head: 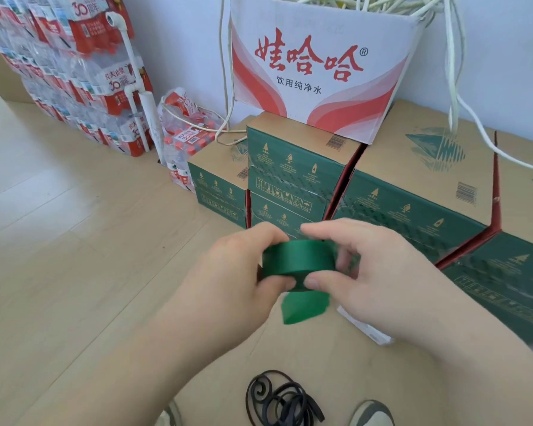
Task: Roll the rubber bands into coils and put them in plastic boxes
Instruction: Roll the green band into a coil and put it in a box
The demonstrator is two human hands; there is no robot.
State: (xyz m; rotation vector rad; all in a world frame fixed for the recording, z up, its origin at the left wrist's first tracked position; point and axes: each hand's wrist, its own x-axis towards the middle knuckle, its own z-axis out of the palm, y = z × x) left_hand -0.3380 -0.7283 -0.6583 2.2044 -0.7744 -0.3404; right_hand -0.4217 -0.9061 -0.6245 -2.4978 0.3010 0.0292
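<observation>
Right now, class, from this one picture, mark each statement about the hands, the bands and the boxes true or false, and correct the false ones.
1. The left hand and the right hand both grip the green coil. True.
2. The black bands lie inside a plastic box. False: they lie loose on the cardboard sheet, between the shoes.
3. A green tail hangs loose below the coil. True.
4. The red-and-white carton stands on the floor. False: it stands on top of the green boxes.
5. The bottled-water packs are stacked at the left, against the wall. True.
</observation>
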